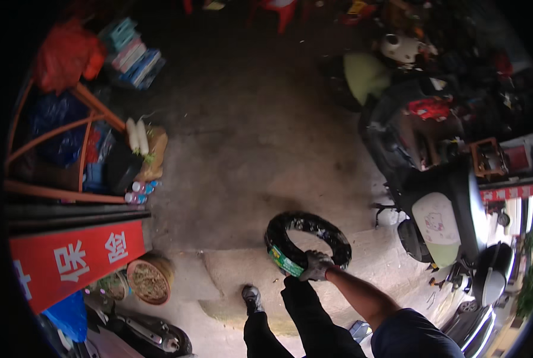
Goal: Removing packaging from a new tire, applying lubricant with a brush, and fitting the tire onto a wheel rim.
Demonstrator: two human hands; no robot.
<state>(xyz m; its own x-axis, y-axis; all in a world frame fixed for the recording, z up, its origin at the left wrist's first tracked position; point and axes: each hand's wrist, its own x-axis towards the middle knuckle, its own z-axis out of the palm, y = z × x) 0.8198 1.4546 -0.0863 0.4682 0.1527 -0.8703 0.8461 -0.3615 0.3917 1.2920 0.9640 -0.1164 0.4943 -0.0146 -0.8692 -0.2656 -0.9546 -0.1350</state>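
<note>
My right hand (317, 266), in a grey work glove, is closed on the near edge of a black scooter tire (334, 234). A green label (283, 259) wraps the tire's tread just left of the glove. The tire is held tilted in front of my right leg, its open centre showing the floor. Whether its lower edge touches the ground I cannot tell. My left hand is out of the picture.
A scooter (436, 221) with a pale green and black body stands at the right. Along the left are a red sign (78, 262), a potted plant (150, 280), white radishes (137, 136), bottles (140, 192) and stacked boxes (134, 56). A concrete step edge crosses the floor (230, 209) near my feet.
</note>
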